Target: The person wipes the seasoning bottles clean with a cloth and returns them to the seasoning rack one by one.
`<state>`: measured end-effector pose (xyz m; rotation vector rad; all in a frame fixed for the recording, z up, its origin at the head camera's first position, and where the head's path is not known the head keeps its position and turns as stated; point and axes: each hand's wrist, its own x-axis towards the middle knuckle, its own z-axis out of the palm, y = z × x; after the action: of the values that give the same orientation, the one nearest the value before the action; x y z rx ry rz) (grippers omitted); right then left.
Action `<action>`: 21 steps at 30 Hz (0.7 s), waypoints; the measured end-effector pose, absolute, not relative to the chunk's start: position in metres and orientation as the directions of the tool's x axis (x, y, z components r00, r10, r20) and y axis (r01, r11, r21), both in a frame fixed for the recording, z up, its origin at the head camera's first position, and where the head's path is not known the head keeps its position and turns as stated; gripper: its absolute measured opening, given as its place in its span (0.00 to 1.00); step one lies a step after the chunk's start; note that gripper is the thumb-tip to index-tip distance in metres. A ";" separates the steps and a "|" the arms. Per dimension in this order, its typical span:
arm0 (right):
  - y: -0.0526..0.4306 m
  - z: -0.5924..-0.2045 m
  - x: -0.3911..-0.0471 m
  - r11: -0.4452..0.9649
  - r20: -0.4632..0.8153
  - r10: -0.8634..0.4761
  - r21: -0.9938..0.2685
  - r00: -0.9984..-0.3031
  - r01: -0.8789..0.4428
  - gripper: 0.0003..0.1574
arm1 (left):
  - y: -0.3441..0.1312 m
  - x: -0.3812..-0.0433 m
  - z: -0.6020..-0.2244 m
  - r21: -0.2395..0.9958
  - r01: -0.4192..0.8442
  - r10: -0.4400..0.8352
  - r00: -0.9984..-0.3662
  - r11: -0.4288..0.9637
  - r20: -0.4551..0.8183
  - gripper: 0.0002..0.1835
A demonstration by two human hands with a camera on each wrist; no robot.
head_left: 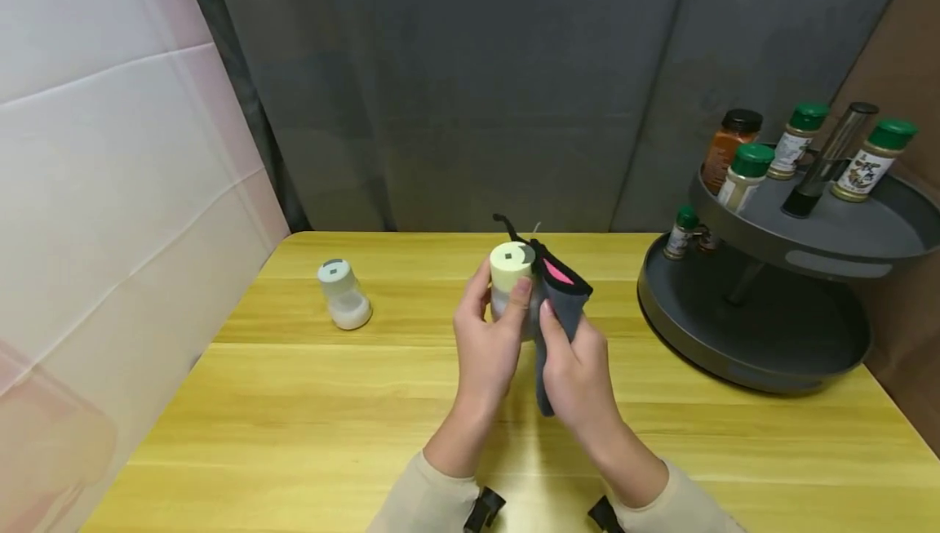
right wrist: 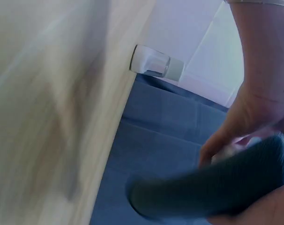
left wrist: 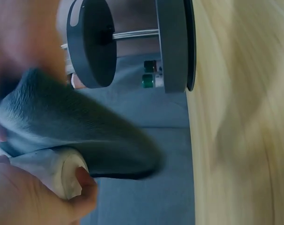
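My left hand (head_left: 488, 337) grips a small shaker jar with a pale yellow cap (head_left: 510, 265), thumb on the cap's side, held above the yellow wooden table (head_left: 294, 419). My right hand (head_left: 576, 370) holds a dark grey cloth (head_left: 560, 304) with a pink patch against the jar's right side. In the left wrist view the grey cloth (left wrist: 81, 136) lies over the jar (left wrist: 62, 173), with my thumb (left wrist: 83, 187) on the jar. The right wrist view shows the cloth (right wrist: 212, 192) folded in my hand, with the left hand (right wrist: 254, 108) behind it.
A second shaker jar (head_left: 342, 295) with white contents stands on the table at the left; it shows again as the shaker jar (right wrist: 153, 64). A two-tier grey turntable rack (head_left: 756, 313) at the right carries several green-capped spice bottles (head_left: 745, 174). Grey curtain behind, pale wall left.
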<state>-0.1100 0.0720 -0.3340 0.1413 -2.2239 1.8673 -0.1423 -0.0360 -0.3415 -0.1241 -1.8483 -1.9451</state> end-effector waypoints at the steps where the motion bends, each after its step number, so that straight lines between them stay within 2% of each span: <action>1: 0.074 -0.335 -0.111 0.183 0.200 0.073 -0.966 -0.977 -0.184 0.23 | -0.036 -0.143 -0.341 0.926 0.378 -0.261 -0.893 0.004 0.366 0.27; 3: 0.077 -0.333 -0.112 0.177 0.143 0.062 -0.976 -0.988 -0.130 0.25 | -0.036 -0.143 -0.340 0.926 0.378 -0.265 -0.892 0.010 0.367 0.27; 5: 0.079 -0.329 -0.113 0.174 0.140 0.056 -0.976 -0.989 -0.128 0.27 | -0.035 -0.143 -0.339 0.924 0.383 -0.266 -0.888 0.022 0.375 0.27; 10: 0.074 -0.322 -0.110 0.175 0.288 0.081 -0.946 -0.954 -0.271 0.24 | -0.034 -0.142 -0.340 0.918 0.394 -0.257 -0.884 0.037 0.389 0.26; 13: 0.068 -0.329 -0.108 0.183 0.326 0.092 -0.934 -0.941 -0.305 0.21 | -0.035 -0.142 -0.339 0.923 0.385 -0.262 -0.889 0.012 0.375 0.26; 19: 0.074 -0.331 -0.115 0.204 0.155 0.060 -0.969 -0.986 -0.140 0.25 | -0.037 -0.143 -0.342 0.926 0.378 -0.270 -0.890 0.014 0.368 0.27; 21: 0.077 -0.324 -0.115 0.199 0.141 0.060 -0.972 -0.988 -0.127 0.26 | -0.036 -0.142 -0.343 0.923 0.383 -0.265 -0.888 0.029 0.377 0.26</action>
<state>-0.1149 0.0766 -0.3238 0.0657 -2.3142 1.8983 -0.1424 -0.0356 -0.3431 -0.1199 -1.8636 -1.9108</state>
